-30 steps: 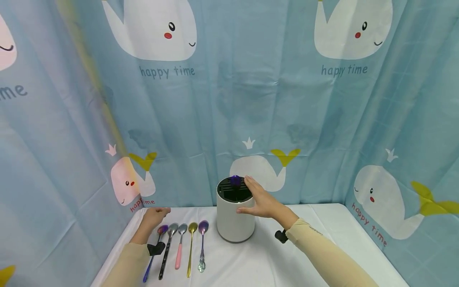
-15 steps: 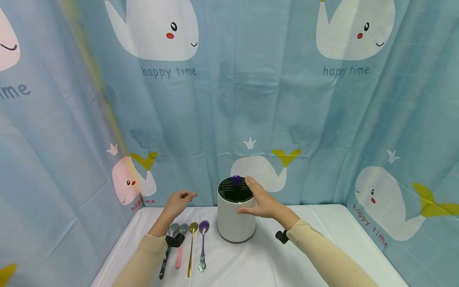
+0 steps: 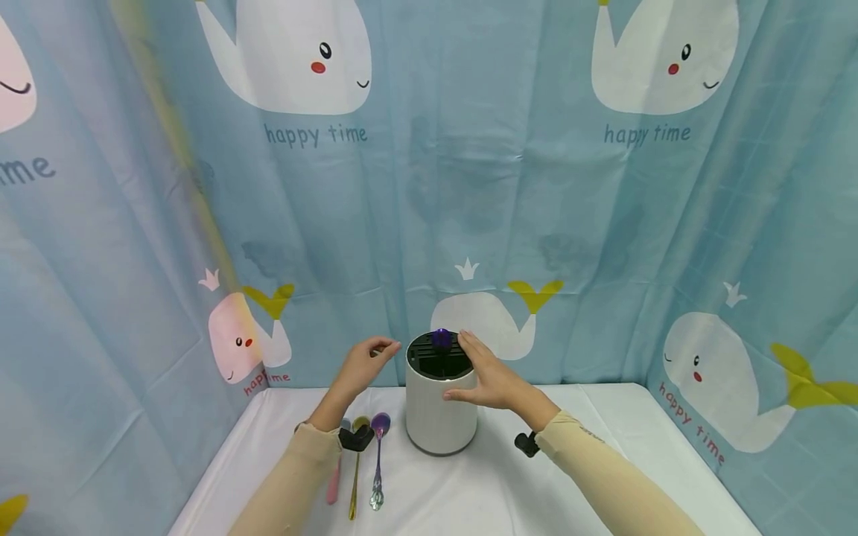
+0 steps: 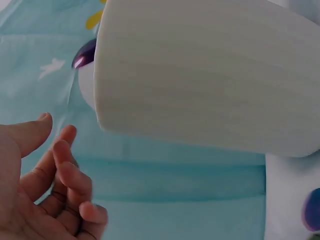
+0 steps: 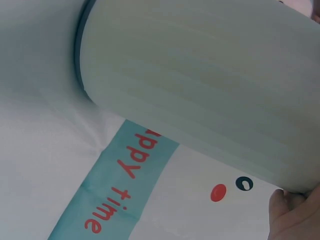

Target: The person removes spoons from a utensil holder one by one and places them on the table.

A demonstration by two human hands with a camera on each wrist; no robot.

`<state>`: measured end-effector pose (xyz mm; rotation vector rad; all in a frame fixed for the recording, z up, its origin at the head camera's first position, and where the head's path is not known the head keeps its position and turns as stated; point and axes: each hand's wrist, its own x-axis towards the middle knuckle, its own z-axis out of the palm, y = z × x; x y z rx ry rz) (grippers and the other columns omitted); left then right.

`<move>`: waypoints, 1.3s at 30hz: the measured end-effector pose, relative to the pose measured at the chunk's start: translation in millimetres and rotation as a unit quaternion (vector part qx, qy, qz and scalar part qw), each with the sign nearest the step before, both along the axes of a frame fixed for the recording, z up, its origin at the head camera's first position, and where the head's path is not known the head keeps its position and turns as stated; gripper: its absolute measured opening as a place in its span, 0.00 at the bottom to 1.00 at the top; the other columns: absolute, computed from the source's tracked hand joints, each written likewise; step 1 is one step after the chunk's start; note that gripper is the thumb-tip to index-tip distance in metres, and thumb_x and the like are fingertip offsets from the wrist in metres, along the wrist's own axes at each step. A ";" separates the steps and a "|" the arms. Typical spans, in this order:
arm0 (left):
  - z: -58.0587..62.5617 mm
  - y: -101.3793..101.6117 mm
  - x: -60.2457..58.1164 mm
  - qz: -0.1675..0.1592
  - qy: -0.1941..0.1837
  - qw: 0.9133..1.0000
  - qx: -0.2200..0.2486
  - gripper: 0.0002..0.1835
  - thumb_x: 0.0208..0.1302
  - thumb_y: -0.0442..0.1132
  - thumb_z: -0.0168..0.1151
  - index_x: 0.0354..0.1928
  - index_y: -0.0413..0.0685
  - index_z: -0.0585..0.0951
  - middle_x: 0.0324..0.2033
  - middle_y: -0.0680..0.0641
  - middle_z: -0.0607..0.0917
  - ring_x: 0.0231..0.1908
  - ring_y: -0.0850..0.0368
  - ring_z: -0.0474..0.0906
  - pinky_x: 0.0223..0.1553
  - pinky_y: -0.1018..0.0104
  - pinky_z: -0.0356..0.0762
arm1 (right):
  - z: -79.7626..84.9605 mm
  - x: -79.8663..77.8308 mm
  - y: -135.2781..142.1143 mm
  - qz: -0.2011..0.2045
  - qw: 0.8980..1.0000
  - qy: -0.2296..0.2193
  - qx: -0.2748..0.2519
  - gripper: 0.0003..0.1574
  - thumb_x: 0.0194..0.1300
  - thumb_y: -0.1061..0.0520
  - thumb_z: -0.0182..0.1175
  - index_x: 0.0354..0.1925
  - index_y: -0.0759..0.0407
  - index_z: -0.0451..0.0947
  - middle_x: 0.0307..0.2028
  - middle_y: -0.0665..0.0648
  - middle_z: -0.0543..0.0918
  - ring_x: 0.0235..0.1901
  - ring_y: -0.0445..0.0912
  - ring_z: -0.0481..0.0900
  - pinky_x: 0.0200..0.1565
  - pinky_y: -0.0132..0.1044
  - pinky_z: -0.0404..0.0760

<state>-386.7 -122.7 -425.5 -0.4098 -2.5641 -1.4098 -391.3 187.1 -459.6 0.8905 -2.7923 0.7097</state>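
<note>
A white cylindrical utensil holder (image 3: 439,417) with a black slotted top (image 3: 425,359) stands upright on the table. A spoon with a shiny purple bowl (image 3: 441,339) sticks up from a slot, its handle hidden inside. My right hand (image 3: 492,376) rests on the holder's right side with fingers and thumb spread, fingertips at the rim. Just left of the rim hovers my left hand (image 3: 365,365). Its fingers are loosely bent and apart from the thumb in the left wrist view, with nothing between them.
On the white-covered table (image 3: 429,506) lie a pink-handled spoon (image 3: 333,487), a gold spoon (image 3: 354,491) and a purple spoon (image 3: 380,428). The left sleeve covers the area left of them. A blue whale-print curtain (image 3: 469,208) hangs behind and at the sides.
My left hand has moved right and slightly up, from beyond the row of spoons to beside the holder's rim. My right hand and the holder have stayed put.
</note>
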 end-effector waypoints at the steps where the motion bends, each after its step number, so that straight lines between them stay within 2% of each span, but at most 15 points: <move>1: 2.0 4.5 -1.3 -0.004 0.009 1.000 0.000 0.18 0.79 0.51 0.66 0.57 0.46 0.88 0.49 0.46 0.88 0.48 0.50 0.81 0.52 0.49 0.81 | 0.4 -0.1 0.4 -0.001 1.000 0.001 -0.001 0.82 0.60 0.17 0.67 0.88 0.56 0.38 0.87 0.57 0.42 0.86 0.50 0.36 0.79 0.59 0.56; 5: 7.7 20.7 -5.3 -0.017 0.031 0.999 -0.003 0.16 0.77 0.51 0.67 0.56 0.49 0.89 0.46 0.48 0.88 0.43 0.53 0.81 0.47 0.54 0.81 | 1.6 0.2 1.1 0.001 1.000 0.000 -0.006 0.81 0.60 0.17 0.68 0.88 0.56 0.39 0.87 0.58 0.42 0.86 0.51 0.37 0.79 0.60 0.57; 8: 10.0 30.6 -5.3 -0.024 0.030 0.999 -0.002 0.16 0.77 0.51 0.68 0.55 0.50 0.89 0.44 0.50 0.88 0.41 0.56 0.80 0.46 0.56 0.82 | 0.3 0.9 1.2 0.002 1.000 0.001 -0.007 0.81 0.59 0.16 0.66 0.88 0.56 0.40 0.87 0.58 0.43 0.86 0.51 0.37 0.78 0.61 0.57; 15: 6.4 46.0 -9.0 -0.043 0.028 0.999 0.001 0.15 0.78 0.49 0.67 0.55 0.47 0.88 0.39 0.50 0.86 0.36 0.57 0.79 0.40 0.60 0.79 | -3.5 1.8 -0.4 0.000 1.000 0.001 -0.004 0.81 0.60 0.16 0.66 0.88 0.55 0.39 0.87 0.58 0.43 0.86 0.51 0.38 0.78 0.61 0.59; 23: -1.5 56.0 -12.3 -0.043 0.033 0.999 0.004 0.12 0.77 0.43 0.68 0.51 0.43 0.89 0.36 0.48 0.86 0.35 0.56 0.76 0.39 0.62 0.77 | -2.8 -0.4 0.1 0.002 1.000 0.002 -0.002 0.80 0.61 0.17 0.66 0.88 0.54 0.37 0.87 0.58 0.42 0.86 0.50 0.37 0.79 0.59 0.58; 33: -7.4 62.8 -12.5 -0.030 0.048 0.998 0.004 0.13 0.76 0.44 0.69 0.52 0.43 0.90 0.36 0.49 0.87 0.34 0.58 0.74 0.38 0.62 0.75 | -1.2 0.5 0.5 0.007 1.000 -0.001 -0.002 0.81 0.61 0.17 0.67 0.88 0.54 0.37 0.87 0.58 0.41 0.86 0.51 0.37 0.79 0.60 0.57; 39: -9.1 63.9 -13.2 -0.029 0.064 0.998 0.000 0.11 0.75 0.44 0.70 0.49 0.43 0.91 0.34 0.50 0.86 0.33 0.59 0.74 0.40 0.61 0.76 | -1.1 0.3 -0.2 0.005 1.000 0.001 0.000 0.81 0.61 0.17 0.66 0.88 0.54 0.37 0.87 0.58 0.41 0.86 0.50 0.37 0.79 0.59 0.58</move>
